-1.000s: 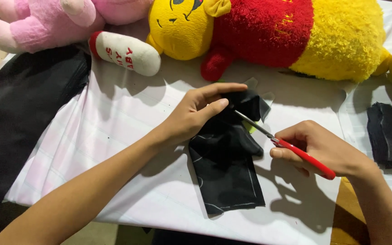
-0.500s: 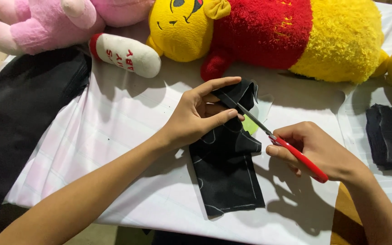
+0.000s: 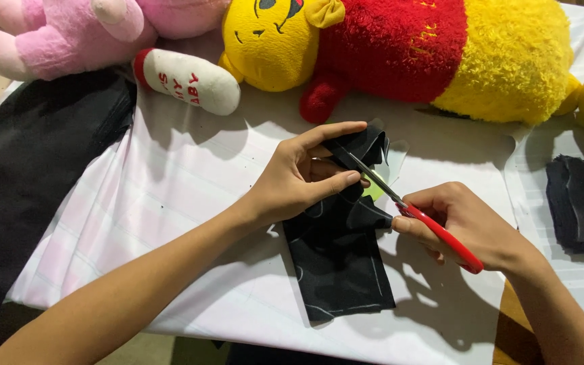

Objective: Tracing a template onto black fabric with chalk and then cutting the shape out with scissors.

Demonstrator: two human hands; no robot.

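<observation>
Left hand [image 3: 299, 177]: rests on the black cloth [image 3: 343, 260], thumb and forefinger spread and pinching its upper end, lifting that end slightly off the worktop.
Right hand [image 3: 464, 226]: closed round the red handles of the scissors [image 3: 410, 211], fingers through or over the loops; which, I cannot tell.
Scissors: blades point up and left, reaching into the raised top of the cloth just beside the left thumb; whether the blades are parted is too small to tell.
Black cloth: middle of the worktop, a long piece lying toward the near edge, with pale chalk lines on it; its far end is bunched up between the two hands.
Green scrap [image 3: 375, 189]: a small bright bit showing under the blades, touching the cloth.
Worktop [image 3: 170, 203]: covered with a white sheet with faint stripes.
Yellow plush [image 3: 407, 54]: lies along the far edge in a red top, head to the left.
Pink plush [image 3: 76, 34]: far left corner, beside a white and red foot [image 3: 187, 80].
Dark fabric [image 3: 28, 176]: draped over the left side of the worktop.
Folded dark pile [image 3: 582, 203]: at the right edge, well apart from the hands.
</observation>
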